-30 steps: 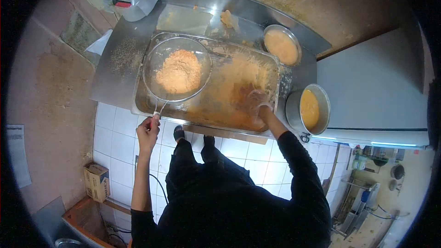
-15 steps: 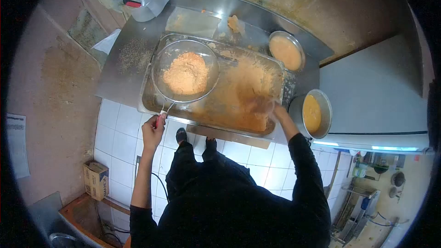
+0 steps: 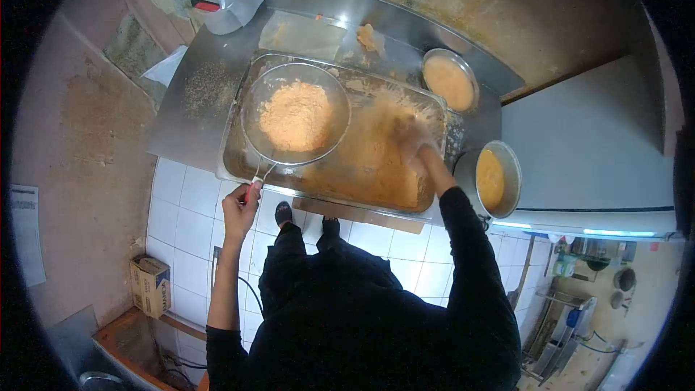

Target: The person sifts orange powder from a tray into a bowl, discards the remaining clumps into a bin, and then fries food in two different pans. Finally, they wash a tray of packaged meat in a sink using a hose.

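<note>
My left hand is closed round the red handle of a large round sieve. A heap of pale orange, crumbly floured pieces lies in the mesh. The sieve rests over the left part of a wide metal tray, whose bottom is coated with orange-brown powder. Over the right part of that tray is my right hand, low above or touching the powder. Motion smears its fingers, so I cannot make out their shape or whether they hold anything.
Right of the tray stand a metal pot of yellow-orange liquid and a round pan of pale orange mixture. A white tub with a plastic bag sits at the back left. A white cabinet borders the right side.
My right hand has moved up and a little left over the powder in the tray. The sieve has shifted slightly right, still in my left hand.
</note>
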Demonstrator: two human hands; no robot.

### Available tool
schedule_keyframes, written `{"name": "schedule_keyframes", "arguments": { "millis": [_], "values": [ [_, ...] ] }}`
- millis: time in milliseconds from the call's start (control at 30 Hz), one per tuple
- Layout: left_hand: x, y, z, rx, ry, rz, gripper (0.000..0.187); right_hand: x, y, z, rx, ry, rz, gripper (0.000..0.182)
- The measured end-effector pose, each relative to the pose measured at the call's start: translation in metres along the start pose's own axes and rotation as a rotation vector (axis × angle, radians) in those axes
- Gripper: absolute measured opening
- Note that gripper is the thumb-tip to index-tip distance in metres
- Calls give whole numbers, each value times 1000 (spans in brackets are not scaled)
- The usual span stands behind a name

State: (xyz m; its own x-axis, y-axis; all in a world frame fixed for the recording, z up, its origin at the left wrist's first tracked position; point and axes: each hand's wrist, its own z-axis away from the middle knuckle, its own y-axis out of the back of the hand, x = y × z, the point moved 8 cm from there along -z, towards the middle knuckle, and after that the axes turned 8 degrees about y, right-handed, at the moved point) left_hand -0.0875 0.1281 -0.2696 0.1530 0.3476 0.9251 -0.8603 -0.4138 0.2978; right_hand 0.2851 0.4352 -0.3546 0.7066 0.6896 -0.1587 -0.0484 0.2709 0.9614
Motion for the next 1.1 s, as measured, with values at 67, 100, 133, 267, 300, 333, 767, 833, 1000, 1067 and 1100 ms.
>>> {"name": "schedule_keyframes", "arguments": {
  "millis": [67,100,133,267,300,333,767,833,1000,1067,1100],
  "values": [
    [-4,-1,0,13,25,42,37,32,-103,38,-122,-41,244,55],
    [-2,-1,0,34,13,36,37,-1,-91,63,-191,-47,351,58],
    [-1,-1,0,48,4,26,36,-53,-61,89,-264,-57,453,61],
    [-1,-2,-2,31,31,26,37,-126,-34,120,-372,-34,195,56],
    [-2,-3,-2,37,18,10,38,-130,-42,123,-367,28,179,54],
    [-1,-3,-3,40,14,3,38,-135,-50,127,-363,90,165,53],
    [3,1,-3,22,-57,20,38,-72,15,79,-285,266,-102,38],
    [4,-1,-1,1,-52,10,38,-129,99,39,-39,324,-671,50],
    [16,5,0,11,-56,-108,39,-206,185,1,53,537,-804,38],
    [17,3,0,29,-82,-85,40,-150,147,8,63,398,-695,39],
    [16,3,0,41,-96,-71,40,-117,123,13,64,330,-640,39]
  ]
}}
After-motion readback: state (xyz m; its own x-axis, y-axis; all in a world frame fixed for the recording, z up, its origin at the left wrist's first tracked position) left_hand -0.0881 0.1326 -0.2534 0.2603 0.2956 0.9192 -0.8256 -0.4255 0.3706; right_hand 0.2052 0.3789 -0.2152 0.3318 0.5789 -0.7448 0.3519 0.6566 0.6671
